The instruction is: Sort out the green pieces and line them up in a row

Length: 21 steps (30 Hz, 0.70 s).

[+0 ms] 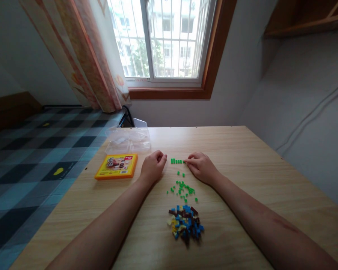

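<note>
A short row of small green building bricks (176,161) lies on the table between my hands. At its right end, the fingertips of my right hand (202,167) are pinched on a green brick, mostly covered by the fingers. To the left of the row rests my left hand (153,165), its fingers curled closed, with nothing visible in them. Loose green bricks (183,187) are scattered nearer to me, two of them apart just below the row. Closest to me is a heap of blue, dark brown, yellow and cream bricks (188,221).
On the left of the wooden table (242,150) lies a yellow-orange box (116,167) with a printed lid. Behind it stand clear plastic trays (129,140). A bed with a checked cover (59,142) adjoins the left side. A barred window (169,41) is beyond the table.
</note>
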Available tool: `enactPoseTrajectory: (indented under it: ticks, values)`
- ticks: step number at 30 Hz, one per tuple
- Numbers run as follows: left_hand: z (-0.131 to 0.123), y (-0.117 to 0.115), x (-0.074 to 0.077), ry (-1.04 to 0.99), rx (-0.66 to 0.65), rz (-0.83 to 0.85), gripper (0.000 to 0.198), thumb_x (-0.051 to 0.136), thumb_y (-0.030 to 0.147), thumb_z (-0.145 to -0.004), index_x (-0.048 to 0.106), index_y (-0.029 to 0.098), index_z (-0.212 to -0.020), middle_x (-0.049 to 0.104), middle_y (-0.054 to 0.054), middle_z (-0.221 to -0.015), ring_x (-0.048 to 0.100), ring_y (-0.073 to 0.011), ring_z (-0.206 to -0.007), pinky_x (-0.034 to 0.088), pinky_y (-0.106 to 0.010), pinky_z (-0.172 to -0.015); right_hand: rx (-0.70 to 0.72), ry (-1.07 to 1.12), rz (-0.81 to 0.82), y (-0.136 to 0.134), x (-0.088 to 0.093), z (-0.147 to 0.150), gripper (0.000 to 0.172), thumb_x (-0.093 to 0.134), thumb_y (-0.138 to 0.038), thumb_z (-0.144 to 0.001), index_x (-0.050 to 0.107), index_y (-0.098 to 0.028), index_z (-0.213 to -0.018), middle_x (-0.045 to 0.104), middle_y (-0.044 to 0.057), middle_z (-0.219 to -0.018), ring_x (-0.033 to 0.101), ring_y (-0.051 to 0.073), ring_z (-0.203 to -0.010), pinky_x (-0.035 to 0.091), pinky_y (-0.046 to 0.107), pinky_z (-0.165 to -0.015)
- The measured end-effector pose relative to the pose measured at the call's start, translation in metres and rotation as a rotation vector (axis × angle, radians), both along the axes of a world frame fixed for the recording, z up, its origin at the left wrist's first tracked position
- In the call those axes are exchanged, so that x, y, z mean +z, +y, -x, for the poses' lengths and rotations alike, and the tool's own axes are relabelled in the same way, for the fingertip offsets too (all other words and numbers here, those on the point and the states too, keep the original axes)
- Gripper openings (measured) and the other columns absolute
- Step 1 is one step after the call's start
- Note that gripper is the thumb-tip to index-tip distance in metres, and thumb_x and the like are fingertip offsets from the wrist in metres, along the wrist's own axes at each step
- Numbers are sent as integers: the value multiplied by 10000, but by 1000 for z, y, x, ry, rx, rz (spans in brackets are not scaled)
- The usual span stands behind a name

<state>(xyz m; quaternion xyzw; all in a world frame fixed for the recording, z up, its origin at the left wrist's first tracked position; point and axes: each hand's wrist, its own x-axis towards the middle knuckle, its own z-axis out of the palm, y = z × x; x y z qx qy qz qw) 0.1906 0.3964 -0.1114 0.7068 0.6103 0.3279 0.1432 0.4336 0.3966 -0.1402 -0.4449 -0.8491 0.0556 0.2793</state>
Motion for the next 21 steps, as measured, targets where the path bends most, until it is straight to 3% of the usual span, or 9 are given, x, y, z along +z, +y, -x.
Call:
enactPoseTrajectory:
  ticks: [21]
  values:
    - [-1,2,-6,-12,-12,-22,283,518,359,-896,565,187,-676,554,5,-617,468,-135,-582,273,-276,-577,-4,-37,-38,-2,0,3,233,574,-255,-953,766,-262,-1085,732,61,-1055,624,225,-974,444,371,-884]
